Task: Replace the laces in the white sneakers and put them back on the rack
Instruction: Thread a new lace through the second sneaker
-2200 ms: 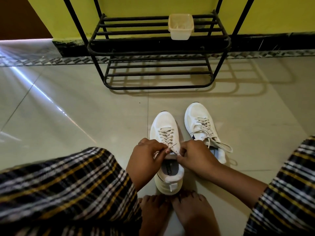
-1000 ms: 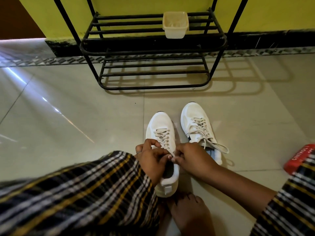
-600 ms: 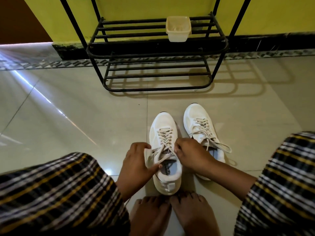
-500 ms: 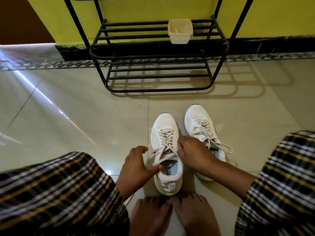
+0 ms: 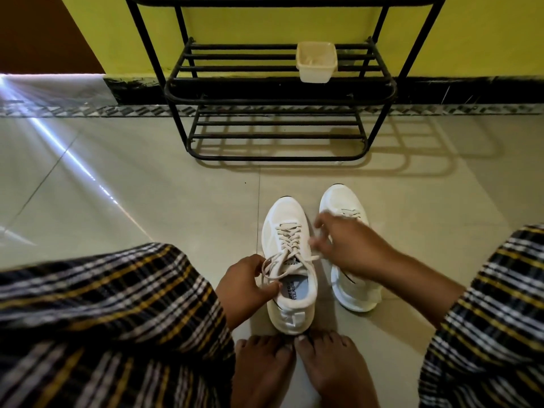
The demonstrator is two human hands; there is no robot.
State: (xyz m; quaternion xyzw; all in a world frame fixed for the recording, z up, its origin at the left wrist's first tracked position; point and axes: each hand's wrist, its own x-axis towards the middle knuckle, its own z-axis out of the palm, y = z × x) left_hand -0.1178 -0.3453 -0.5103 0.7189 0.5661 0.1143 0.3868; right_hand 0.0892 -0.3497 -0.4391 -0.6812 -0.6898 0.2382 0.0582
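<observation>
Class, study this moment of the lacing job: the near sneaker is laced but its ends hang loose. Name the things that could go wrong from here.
1. The lace ends on the left sneaker hang loose; the left hand only steadies the collar, so the lacing may slacken before a knot is tied.
2. The right hand hovers above the right sneaker and could knock it.
3. The small plastic tub takes up part of the shoe rack, crowding the sneakers' spot.

My right hand [image 5: 350,245] lifts off the near sneaker [image 5: 290,269] and now hovers over the far sneaker [image 5: 348,248], trailing a lace end [image 5: 312,258]. My left hand [image 5: 245,287] slides back, pinching the other lace at the collar.
</observation>
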